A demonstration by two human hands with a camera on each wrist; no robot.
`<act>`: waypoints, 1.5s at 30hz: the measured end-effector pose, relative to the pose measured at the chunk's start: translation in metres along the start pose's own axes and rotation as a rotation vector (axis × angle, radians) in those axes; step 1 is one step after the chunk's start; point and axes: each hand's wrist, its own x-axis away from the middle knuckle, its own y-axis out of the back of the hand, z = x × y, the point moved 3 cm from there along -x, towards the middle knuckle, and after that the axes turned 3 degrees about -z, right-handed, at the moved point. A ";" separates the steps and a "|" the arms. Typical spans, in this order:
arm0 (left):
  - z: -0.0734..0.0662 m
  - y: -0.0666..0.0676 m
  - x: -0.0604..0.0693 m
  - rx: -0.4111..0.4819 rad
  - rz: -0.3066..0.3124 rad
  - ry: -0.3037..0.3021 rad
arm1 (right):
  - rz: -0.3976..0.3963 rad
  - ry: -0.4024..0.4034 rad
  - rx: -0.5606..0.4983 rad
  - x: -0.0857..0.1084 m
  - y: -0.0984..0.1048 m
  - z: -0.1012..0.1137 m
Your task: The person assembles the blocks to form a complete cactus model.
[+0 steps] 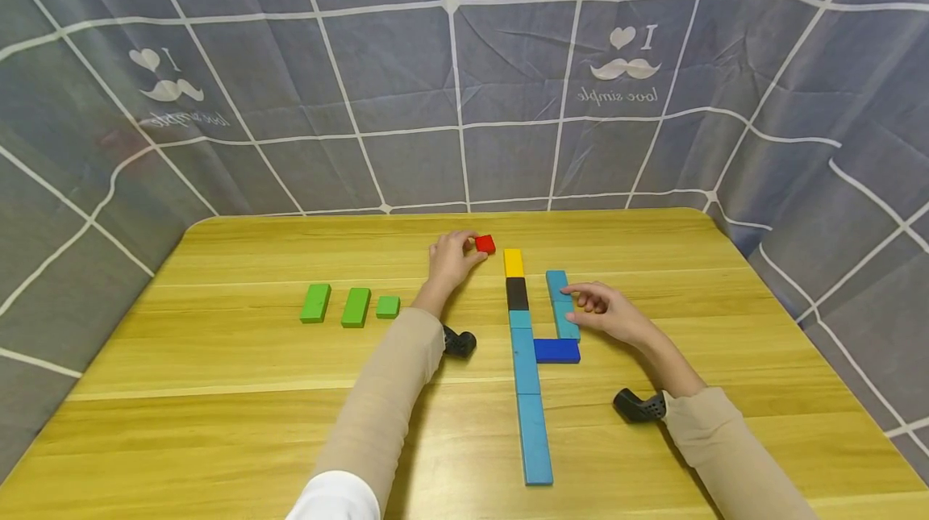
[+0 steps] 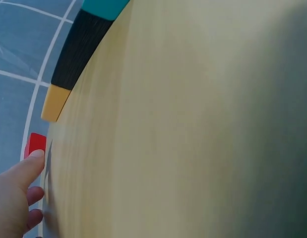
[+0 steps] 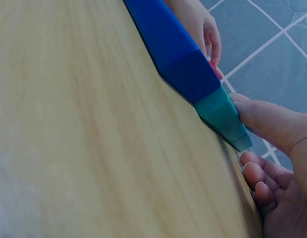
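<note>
My left hand (image 1: 452, 260) pinches a small red block (image 1: 485, 244) between thumb and fingers, near the table's far edge. That red block (image 2: 36, 144) also shows at the thumb tip in the left wrist view. Just right of it, a yellow block (image 1: 513, 263) and a black block (image 1: 517, 293) top a column of light blue blocks (image 1: 526, 361). My right hand (image 1: 613, 313) touches the right side of two light blue blocks (image 1: 562, 305) laid end to end, with thumb and forefinger apart. A dark blue block (image 1: 557, 351) joins their near end to the column.
Left of my left hand lie two longer green blocks (image 1: 356, 308) and a small green block (image 1: 388, 307). All lie on a wooden table (image 1: 218, 423). A grey curtain with white lines (image 1: 392, 85) hangs behind. Black wrist devices (image 1: 639, 405) stick out near both wrists.
</note>
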 end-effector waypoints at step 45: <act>-0.023 -0.022 0.001 -0.028 0.241 -0.098 | 0.001 -0.005 0.016 0.000 -0.001 -0.002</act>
